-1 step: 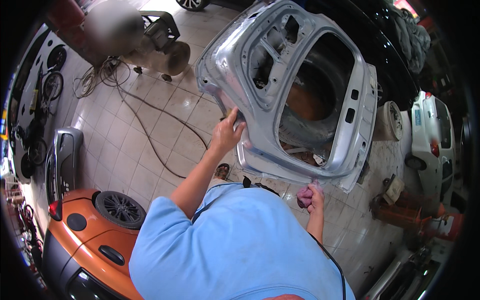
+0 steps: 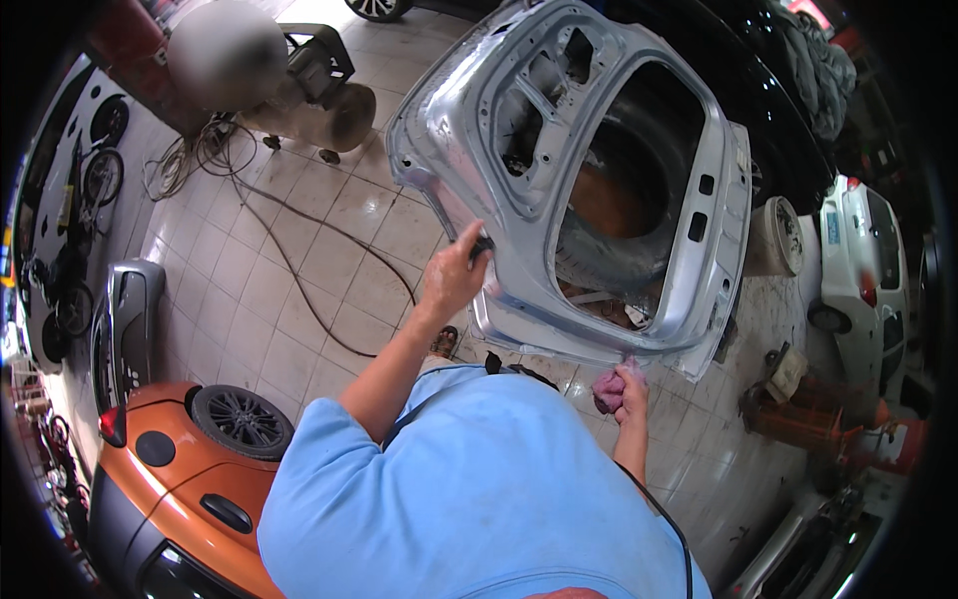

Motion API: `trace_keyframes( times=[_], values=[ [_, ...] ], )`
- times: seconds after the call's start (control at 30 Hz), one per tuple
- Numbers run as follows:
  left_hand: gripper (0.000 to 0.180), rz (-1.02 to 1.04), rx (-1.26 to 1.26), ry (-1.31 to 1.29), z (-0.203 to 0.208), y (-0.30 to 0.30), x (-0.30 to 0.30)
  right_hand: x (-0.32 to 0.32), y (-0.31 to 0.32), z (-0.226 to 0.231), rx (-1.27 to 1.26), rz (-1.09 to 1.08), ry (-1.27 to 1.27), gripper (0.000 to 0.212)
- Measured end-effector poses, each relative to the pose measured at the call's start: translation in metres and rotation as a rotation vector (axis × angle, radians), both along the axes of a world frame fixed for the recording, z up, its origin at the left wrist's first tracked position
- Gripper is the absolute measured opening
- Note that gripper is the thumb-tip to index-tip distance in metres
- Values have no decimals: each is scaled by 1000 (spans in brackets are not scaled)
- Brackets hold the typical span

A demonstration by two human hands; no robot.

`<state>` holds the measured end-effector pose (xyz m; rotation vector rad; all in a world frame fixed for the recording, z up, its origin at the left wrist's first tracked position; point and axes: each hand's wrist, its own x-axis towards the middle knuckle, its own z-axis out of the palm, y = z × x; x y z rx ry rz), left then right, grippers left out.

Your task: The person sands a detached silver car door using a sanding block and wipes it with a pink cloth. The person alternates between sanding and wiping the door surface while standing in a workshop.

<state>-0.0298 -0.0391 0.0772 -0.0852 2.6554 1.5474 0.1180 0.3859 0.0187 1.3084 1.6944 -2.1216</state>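
Note:
A bare silver-grey car tailgate panel (image 2: 479, 120) with a large window opening stands tilted in front of me. My left hand (image 2: 451, 278) grips its left edge, with a small dark part showing by the fingers. My right hand (image 2: 631, 387) holds a pink cloth (image 2: 606, 391) pressed at the panel's lower edge. My light blue shirt fills the lower middle of the view.
An orange car (image 2: 165, 489) with a black wheel sits at lower left. A grey bumper part (image 2: 130, 319) lies on the tiled floor. A hose (image 2: 299, 265) runs to a compressor tank (image 2: 329, 115). A white car (image 2: 863, 260) and orange containers (image 2: 798, 419) stand on the right.

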Motion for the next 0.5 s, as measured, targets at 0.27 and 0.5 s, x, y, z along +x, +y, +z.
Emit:
trace_keyframes(
  times=[0.27,0.5],
  values=[
    [64,-411,-269,211,67,31,-60,-4,-20,0,57,-102,39,26],
    [63,-550,-755,290,55,4,-255,0,-50,-7,114,-311,87,28]
  ],
)
